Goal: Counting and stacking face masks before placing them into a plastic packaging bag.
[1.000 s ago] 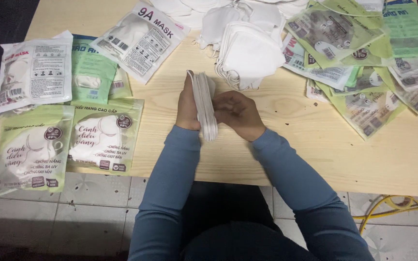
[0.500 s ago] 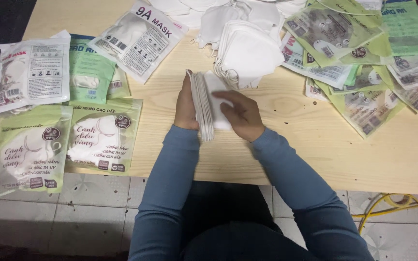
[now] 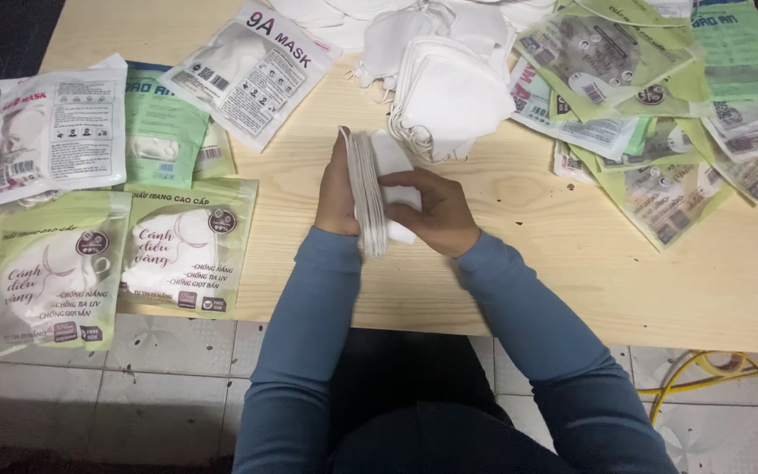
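Observation:
My left hand (image 3: 335,195) and my right hand (image 3: 436,211) press from either side on a stack of folded white face masks (image 3: 370,189), held on edge over the wooden table (image 3: 502,272). One mask leans off the right side of the stack under my right fingers. Just beyond the stack lies a loose pile of white masks (image 3: 445,88). Both sleeves are blue.
Sealed mask packets lie at the left: two pale green ones (image 3: 186,250) at the table's front edge and white ones (image 3: 256,70) behind. A heap of empty green and clear packets (image 3: 660,114) covers the right. A yellow cable (image 3: 721,373) lies on the tiled floor.
My right hand has slid over the right face of the stack, and one mask now leans away from it. The left hand has stayed put.

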